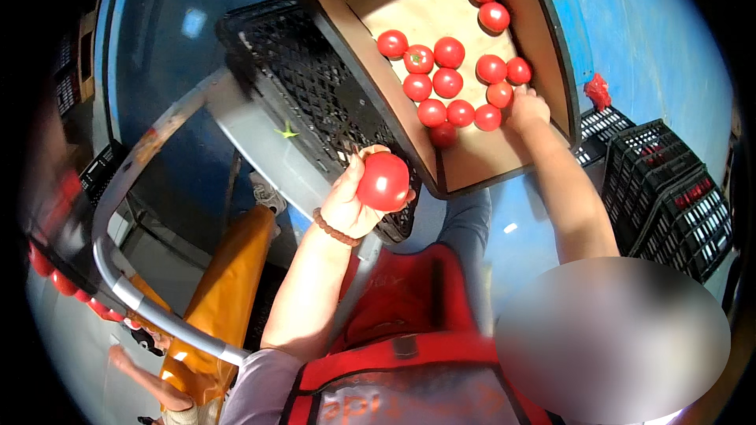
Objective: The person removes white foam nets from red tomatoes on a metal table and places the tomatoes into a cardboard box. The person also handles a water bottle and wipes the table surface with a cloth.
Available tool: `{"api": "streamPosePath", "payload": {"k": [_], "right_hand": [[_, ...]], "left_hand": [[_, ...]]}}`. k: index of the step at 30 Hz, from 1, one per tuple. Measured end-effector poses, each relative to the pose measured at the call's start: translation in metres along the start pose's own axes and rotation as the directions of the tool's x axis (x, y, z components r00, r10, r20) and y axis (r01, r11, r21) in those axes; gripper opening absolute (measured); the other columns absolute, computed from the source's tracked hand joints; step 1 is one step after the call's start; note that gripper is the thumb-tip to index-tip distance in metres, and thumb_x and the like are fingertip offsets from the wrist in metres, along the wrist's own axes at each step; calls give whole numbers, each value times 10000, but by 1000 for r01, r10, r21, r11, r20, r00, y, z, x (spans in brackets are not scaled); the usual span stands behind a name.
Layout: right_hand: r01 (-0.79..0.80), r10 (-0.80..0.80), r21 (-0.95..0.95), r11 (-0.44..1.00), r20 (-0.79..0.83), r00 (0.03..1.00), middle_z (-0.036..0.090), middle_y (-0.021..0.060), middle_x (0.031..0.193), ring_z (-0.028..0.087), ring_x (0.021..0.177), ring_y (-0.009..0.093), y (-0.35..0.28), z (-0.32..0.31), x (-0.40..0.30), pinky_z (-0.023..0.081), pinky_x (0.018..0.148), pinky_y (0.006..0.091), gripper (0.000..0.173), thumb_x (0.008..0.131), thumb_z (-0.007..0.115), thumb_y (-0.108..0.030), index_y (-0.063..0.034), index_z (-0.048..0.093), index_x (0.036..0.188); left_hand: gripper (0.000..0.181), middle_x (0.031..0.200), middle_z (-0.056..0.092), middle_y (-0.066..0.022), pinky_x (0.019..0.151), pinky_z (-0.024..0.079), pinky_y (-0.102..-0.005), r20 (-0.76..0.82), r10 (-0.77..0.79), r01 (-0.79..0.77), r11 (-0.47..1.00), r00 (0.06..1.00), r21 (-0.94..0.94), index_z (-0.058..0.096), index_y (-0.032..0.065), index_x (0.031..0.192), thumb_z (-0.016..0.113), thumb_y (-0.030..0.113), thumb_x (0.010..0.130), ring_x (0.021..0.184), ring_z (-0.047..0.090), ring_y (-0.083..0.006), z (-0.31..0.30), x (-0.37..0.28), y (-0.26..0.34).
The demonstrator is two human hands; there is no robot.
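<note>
My left hand [348, 203] holds a large red tomato [383, 182] from below and behind, in front of my body. The tomato is above the near end of a black lattice plastic crate [307, 71]. A black-rimmed box [472, 172] with a tan lining tilts beside that crate. Several red tomatoes [447, 82] lie loose on its bottom, some touching. My right hand [530, 111] reaches into the box's near right corner, its back towards me. Its fingers are beside a small tomato [499, 95]; whether they grip anything is hidden.
Black crates [667, 189] with red contents stand at the right. A curved metal rail [136, 301] and glossy orange material [221, 283] are at left. Another person's forearm [153, 386] shows lower left. Crushed red pieces [598, 92] and a green calyx [287, 130] lie about.
</note>
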State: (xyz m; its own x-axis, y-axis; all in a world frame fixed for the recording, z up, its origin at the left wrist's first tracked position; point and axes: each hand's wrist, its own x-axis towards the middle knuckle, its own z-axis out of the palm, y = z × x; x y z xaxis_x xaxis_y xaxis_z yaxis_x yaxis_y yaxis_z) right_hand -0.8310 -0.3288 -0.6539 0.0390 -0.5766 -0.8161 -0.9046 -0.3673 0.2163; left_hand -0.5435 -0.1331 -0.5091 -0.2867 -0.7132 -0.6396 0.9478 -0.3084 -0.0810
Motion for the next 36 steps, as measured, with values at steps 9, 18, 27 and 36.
{"api": "streamPosePath", "payload": {"k": [9, 18, 27, 36], "right_hand": [[-394, -627, 563, -727, -308, 716, 571, 203, 1192, 633, 944, 323, -52, -89, -189, 543, 733, 411, 632, 819, 582, -416, -71, 440, 1329], [-546, -602, 266, -794, -467, 648, 608, 172, 1134, 615, 1005, 352, -121, -205, -296, 552, 760, 463, 404, 920, 486, -427, -120, 564, 1170], [-519, -636, 373, -769, -360, 683, 568, 163, 1212, 542, 1157, 371, -199, -292, -377, 554, 858, 474, 422, 914, 557, -431, -103, 548, 1179], [-172, -603, 680, -713, -469, 645, 545, 181, 1234, 606, 1056, 343, -267, -329, -439, 594, 707, 320, 585, 854, 675, -371, -168, 423, 1341]], "left_hand": [[410, 1219, 579, -148, 842, 543, -537, 40, 32, -29, 996, 999, -81, 501, 127, 1239, 395, 437, 991, 1161, 556, -330, 91, -38, 18], [613, 1337, 482, -178, 872, 543, -512, 190, 151, -120, 979, 970, -167, 476, 145, 1299, 567, 564, 860, 1189, 523, -374, 172, -139, 61], [711, 1198, 561, -250, 685, 613, -333, 243, 273, -269, 962, 931, -50, 439, 50, 1305, 628, 547, 834, 865, 678, -335, 161, -244, 116], [743, 1046, 608, -260, 486, 502, -240, 210, 490, -507, 861, 846, 33, 395, 118, 1344, 382, 698, 879, 585, 632, -217, 157, -328, 147]]}}
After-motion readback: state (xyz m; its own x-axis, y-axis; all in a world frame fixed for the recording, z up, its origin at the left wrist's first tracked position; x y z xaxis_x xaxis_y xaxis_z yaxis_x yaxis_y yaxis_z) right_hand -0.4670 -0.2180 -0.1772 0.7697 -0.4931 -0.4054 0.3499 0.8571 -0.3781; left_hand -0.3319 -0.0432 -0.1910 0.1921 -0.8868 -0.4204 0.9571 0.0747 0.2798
